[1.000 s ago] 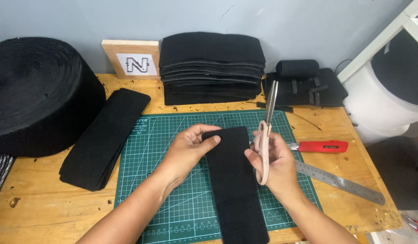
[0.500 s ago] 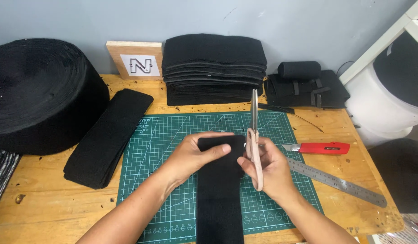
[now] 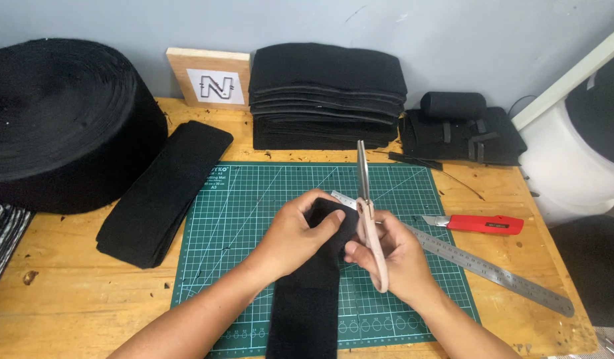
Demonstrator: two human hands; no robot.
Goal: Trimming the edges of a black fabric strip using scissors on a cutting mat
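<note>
The near end of the black fabric strip (image 3: 307,299) runs off the bottom edge, its far end hidden under the left hand (image 3: 297,233), which pinches it. Matte and dark, it lies lengthwise over the green cutting mat (image 3: 254,199). The right hand (image 3: 393,256) grips pink-handled scissors (image 3: 367,206) (blades together, pointing away)

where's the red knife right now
In the head view the red knife lies on the table's right side, just off the green mat, beside the steel ruler.
</note>
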